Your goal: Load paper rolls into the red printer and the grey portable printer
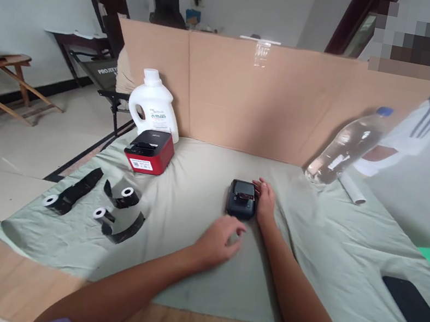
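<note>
A small black portable printer (241,204) sits on the pale green cloth, a dark shiny strip across its top. My right hand (266,200) lies along the printer's right side, fingers stretched forward and nothing gripped in them; whether it touches the casing is hard to tell. Just in front of the printer, my left hand (218,243) hovers over the cloth with curved fingers and the thumb apart, slightly blurred and holding nothing. Off to the left stands a red and black box-shaped printer (150,152) bearing a white label.
Several white-cored rolls with black strips (60,203) lie at left. A white jug (154,103) stands behind the red printer. Cardboard (250,100) walls the back. A large clear bottle (346,145) leans at right near a white tube (353,190); a black phone-like slab (416,316) lies nearer.
</note>
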Demonstrator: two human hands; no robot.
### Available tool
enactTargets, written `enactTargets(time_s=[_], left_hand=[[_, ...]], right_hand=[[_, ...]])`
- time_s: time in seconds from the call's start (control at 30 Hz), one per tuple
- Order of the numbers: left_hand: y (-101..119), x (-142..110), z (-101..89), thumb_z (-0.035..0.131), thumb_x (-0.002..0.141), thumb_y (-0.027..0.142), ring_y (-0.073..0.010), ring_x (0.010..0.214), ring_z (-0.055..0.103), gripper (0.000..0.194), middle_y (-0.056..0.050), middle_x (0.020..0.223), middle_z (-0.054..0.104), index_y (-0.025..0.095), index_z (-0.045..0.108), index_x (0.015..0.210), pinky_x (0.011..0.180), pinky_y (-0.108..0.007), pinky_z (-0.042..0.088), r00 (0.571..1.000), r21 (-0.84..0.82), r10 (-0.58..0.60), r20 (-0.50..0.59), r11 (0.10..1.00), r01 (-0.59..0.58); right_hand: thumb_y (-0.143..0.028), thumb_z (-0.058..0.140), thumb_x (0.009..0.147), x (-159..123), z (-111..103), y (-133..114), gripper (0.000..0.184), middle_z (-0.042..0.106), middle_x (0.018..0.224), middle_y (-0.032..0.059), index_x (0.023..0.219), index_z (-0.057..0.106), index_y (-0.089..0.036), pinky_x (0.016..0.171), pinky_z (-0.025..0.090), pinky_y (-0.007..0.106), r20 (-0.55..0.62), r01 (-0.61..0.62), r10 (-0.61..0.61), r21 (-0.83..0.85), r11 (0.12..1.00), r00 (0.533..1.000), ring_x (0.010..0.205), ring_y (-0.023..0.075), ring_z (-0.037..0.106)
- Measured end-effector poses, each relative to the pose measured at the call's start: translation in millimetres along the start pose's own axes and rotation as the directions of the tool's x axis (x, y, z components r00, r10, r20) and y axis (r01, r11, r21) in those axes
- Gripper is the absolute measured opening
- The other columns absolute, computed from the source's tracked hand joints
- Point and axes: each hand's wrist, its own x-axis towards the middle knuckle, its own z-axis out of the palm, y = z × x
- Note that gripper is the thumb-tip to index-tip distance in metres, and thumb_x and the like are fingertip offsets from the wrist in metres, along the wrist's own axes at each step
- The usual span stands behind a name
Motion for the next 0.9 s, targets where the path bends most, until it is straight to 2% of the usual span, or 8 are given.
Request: enactTargets(time_s=[0.07, 0.13, 0.27, 0.37, 0.43, 0.57, 0.73, 0.9], left_hand=[[-13, 18, -15.3, 0.054, 0.088, 0.022, -0.0181, 0.094, 0.062, 0.018, -0.004, 0.094, 0.067, 0.02, 0.062, 0.104, 0.089, -0.032, 0.049, 0.96, -0.073, -0.17, -0.221, 0.985, 0.158], [-29, 43, -32.9, 0.053, 0.085, 0.019, -0.0156, 0.082, 0.06, 0.02, -0.002, 0.085, 0.063, 0.02, 0.058, 0.104, 0.077, -0.027, 0.048, 0.902, -0.163, -0.328, -0.282, 0.942, 0.292], [-53, 99, -65.9, 0.057, 0.08, 0.019, -0.013, 0.066, 0.06, 0.023, -0.002, 0.079, 0.064, 0.018, 0.056, 0.103, 0.056, -0.021, 0.041, 0.768, -0.177, -0.635, 0.087, 0.749, 0.639], [-59, 127, -83.5, 0.065, 0.074, 0.026, -0.0141, 0.069, 0.066, 0.023, -0.008, 0.093, 0.073, 0.018, 0.061, 0.095, 0.049, -0.019, 0.038, 0.614, -0.035, -0.688, 0.386, 0.655, 0.755], [-63, 136, -89.6, 0.068, 0.071, 0.031, -0.015, 0.073, 0.069, 0.024, -0.009, 0.097, 0.075, 0.017, 0.065, 0.09, 0.048, -0.017, 0.038, 0.556, 0.008, -0.678, 0.482, 0.638, 0.77], [-74, 137, -88.6, 0.072, 0.066, 0.035, -0.0135, 0.071, 0.07, 0.027, -0.008, 0.095, 0.077, 0.019, 0.069, 0.087, 0.046, -0.015, 0.035, 0.576, -0.037, -0.619, 0.534, 0.663, 0.748], [-83, 132, -82.5, 0.072, 0.065, 0.037, -0.0107, 0.06, 0.064, 0.027, -0.006, 0.083, 0.075, 0.017, 0.069, 0.083, 0.04, -0.017, 0.026, 0.64, -0.056, -0.626, 0.446, 0.693, 0.718], [-79, 132, -82.2, 0.07, 0.064, 0.032, -0.0107, 0.061, 0.064, 0.023, -0.005, 0.077, 0.072, 0.016, 0.068, 0.081, 0.04, -0.018, 0.024, 0.635, -0.043, -0.643, 0.428, 0.687, 0.725]], right_hand=[[-0.063, 0.047, 0.088, 0, 3, 8, 0.053, 0.074, 0.109, 0.0101, 0.115, 0.062, -0.02, 0.1, 0.05, 0.042, 0.024, 0.076, -0.077, 0.003, 0.997, 0.997, 0.106, 0.0244, 0.067], [-0.062, 0.044, 0.09, -1, 4, 11, 0.049, 0.074, 0.106, 0.009, 0.109, 0.063, -0.021, 0.101, 0.049, 0.04, 0.043, 0.105, -0.104, -0.024, 0.994, 0.994, 0.106, 0.0231, 0.067], [-0.058, 0.036, 0.094, -1, 2, 9, 0.047, 0.074, 0.108, 0.0082, 0.108, 0.06, -0.021, 0.099, 0.049, 0.038, 0.03, 0.084, -0.082, -0.085, 0.993, 0.996, 0.105, 0.0211, 0.068], [-0.052, 0.035, 0.095, -1, 2, 7, 0.044, 0.074, 0.109, 0.0086, 0.109, 0.06, -0.02, 0.097, 0.05, 0.038, 0.031, 0.077, -0.074, -0.122, 0.989, 0.997, 0.104, 0.0214, 0.068], [-0.047, 0.033, 0.094, -2, 3, 5, 0.041, 0.074, 0.11, 0.0087, 0.111, 0.059, -0.019, 0.095, 0.051, 0.037, 0.026, 0.063, -0.06, -0.148, 0.987, 0.998, 0.104, 0.0215, 0.068], [-0.043, 0.027, 0.096, -1, 4, 6, 0.046, 0.072, 0.114, 0.0096, 0.121, 0.055, -0.018, 0.094, 0.051, 0.036, 0.042, 0.051, -0.043, -0.217, 0.975, 0.998, 0.106, 0.021, 0.067], [-0.052, 0.02, 0.101, -3, 4, 8, 0.058, 0.07, 0.119, 0.0112, 0.145, 0.041, -0.02, 0.093, 0.05, 0.039, -0.011, 0.038, -0.044, -0.346, 0.937, 0.999, 0.107, 0.0231, 0.065], [-0.062, 0.01, 0.1, -7, 4, 5, 0.068, 0.06, 0.137, 0.0137, 0.154, 0.025, -0.024, 0.095, 0.049, 0.037, 0.035, 0.059, -0.05, -0.326, 0.944, 0.998, 0.114, 0.0218, 0.065]])
